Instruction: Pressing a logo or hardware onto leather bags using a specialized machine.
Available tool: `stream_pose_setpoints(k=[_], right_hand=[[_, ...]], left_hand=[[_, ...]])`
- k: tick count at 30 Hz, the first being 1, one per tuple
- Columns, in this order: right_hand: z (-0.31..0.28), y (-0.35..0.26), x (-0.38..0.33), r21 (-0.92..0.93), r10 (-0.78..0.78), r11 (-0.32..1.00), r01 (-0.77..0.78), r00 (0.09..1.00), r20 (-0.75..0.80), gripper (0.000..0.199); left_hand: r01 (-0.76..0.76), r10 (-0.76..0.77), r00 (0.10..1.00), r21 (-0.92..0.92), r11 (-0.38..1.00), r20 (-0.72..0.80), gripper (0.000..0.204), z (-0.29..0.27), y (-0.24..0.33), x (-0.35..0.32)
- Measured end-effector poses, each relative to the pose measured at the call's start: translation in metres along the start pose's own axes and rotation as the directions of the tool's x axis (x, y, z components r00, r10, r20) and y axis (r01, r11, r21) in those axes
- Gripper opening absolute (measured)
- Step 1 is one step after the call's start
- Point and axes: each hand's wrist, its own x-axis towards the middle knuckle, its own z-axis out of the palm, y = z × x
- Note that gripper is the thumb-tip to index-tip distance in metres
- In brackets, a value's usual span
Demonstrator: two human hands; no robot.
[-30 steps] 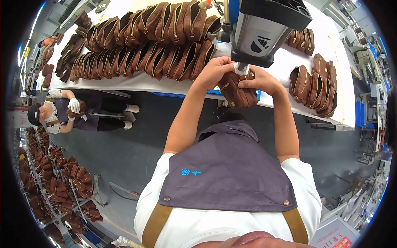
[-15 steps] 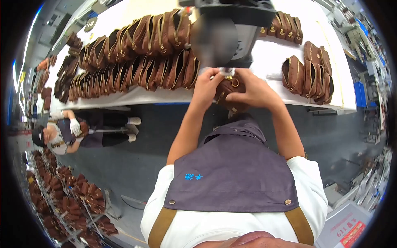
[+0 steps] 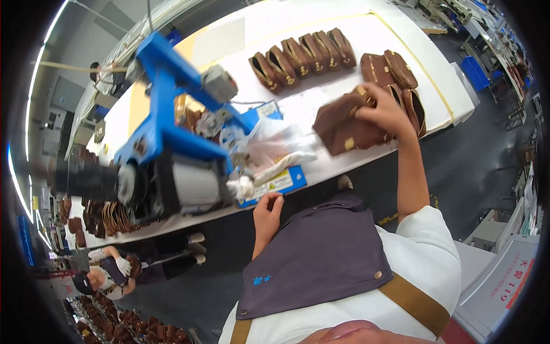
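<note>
Gripping the brown pouch [image 3: 339, 125] with your right hand [image 3: 382, 109], keep it clear of the neighbouring pouches [image 3: 399, 70] — your empty left hand [image 3: 267, 213], loosely curled, could steady it.

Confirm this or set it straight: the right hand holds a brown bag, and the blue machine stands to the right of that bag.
Wrong side: the head view shows the blue machine to the left of the brown bag, which the right hand does hold.
</note>
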Motion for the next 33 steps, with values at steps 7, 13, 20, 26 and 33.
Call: stream_pose_setpoints(k=[7, 13, 20, 26, 33], right_hand=[[-0.062, 0.098, 0.178, -0.233, -0.151, 0.972, -0.019, 0.711, -0.687, 0.062], [-0.020, 0.198, 0.269, -0.267, -0.219, 0.962, 0.056, 0.740, -0.636, 0.061], [-0.033, 0.237, 0.257, -0.506, 0.041, 0.847, -0.162, 0.969, -0.242, 0.066], [-0.119, 0.269, 0.190, -0.608, 0.337, 0.647, -0.460, 0.888, -0.314, 0.054], [-0.179, 0.227, 0.173, -0.449, -0.119, 0.876, -0.174, 0.825, -0.552, 0.022]], left_hand=[[0.032, -0.030, 0.998, 0.035, 0.999, -0.060, 0.012, 0.076, -0.014, 0.029], [0.026, 0.012, 0.990, 0.265, 0.964, -0.143, 0.012, 0.141, 0.011, 0.039], [0.075, -0.023, 0.986, 0.318, 0.945, -0.164, 0.013, 0.169, 0.020, 0.038], [0.082, -0.029, 0.986, 0.325, 0.942, -0.164, 0.013, 0.176, 0.027, 0.050], [-0.289, 0.301, 0.952, 0.459, 0.840, 0.047, 0.011, 0.180, 0.074, 0.082]])
